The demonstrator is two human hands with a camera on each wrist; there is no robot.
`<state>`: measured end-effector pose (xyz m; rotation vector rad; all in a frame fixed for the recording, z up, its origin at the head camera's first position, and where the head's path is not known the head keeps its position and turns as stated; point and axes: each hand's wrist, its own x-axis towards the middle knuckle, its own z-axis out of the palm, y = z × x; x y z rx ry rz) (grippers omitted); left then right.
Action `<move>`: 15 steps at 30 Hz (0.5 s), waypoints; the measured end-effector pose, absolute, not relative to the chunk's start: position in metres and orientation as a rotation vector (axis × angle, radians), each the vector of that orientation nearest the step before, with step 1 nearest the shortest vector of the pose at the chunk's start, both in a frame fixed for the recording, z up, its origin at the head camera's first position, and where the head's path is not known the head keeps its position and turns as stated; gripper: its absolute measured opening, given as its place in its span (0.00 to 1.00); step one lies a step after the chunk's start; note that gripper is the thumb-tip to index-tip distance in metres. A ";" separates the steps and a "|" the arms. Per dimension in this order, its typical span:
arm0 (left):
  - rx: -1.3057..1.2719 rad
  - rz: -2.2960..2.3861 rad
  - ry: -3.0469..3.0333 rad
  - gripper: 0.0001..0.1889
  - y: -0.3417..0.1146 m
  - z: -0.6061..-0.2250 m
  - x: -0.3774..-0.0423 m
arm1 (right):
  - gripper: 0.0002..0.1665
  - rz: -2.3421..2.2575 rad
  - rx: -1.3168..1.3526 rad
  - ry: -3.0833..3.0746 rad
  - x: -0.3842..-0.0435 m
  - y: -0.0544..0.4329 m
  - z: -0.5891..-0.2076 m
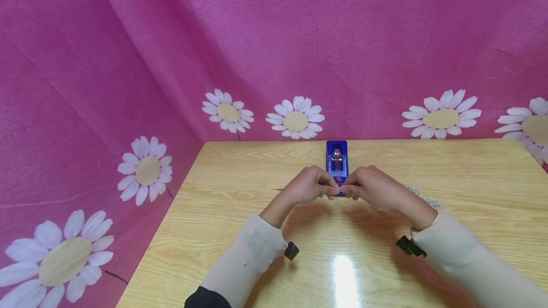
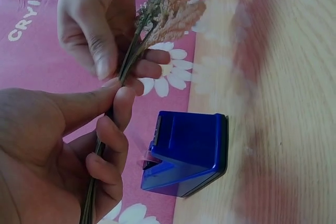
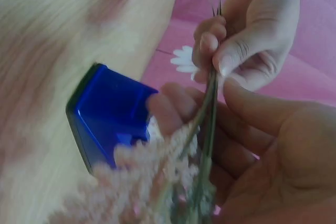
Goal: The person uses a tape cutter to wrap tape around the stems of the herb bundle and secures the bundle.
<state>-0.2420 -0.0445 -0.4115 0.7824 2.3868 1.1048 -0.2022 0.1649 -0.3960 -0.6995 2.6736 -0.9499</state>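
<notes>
A small bunch of flowers [image 2: 176,11], pale pink and whitish-green on thin dark green stems [image 2: 90,198], lies across both hands. The left hand [image 1: 306,185] grips the stems, thumb on one side and curled fingers on the other. Closer to the blossoms, the right hand [image 1: 376,187] holds the same stems between thumb and fingers. In the head view the right forearm partly hides the blossoms [image 1: 431,201]. A blue tape dispenser [image 1: 330,156] stands on the table just beyond the meeting fingertips. Whether tape is between the fingers is too small to tell.
The wooden table [image 1: 239,170] reaches back to a pink cloth [image 1: 359,51] printed with white daisies, which also hangs along the left side. Dark wrist cameras [image 1: 292,251] sit at both sleeves.
</notes>
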 end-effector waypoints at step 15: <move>0.801 0.972 2.437 0.11 -0.042 -0.414 -0.242 | 0.07 -0.962 -0.534 2.861 -0.193 0.153 -0.408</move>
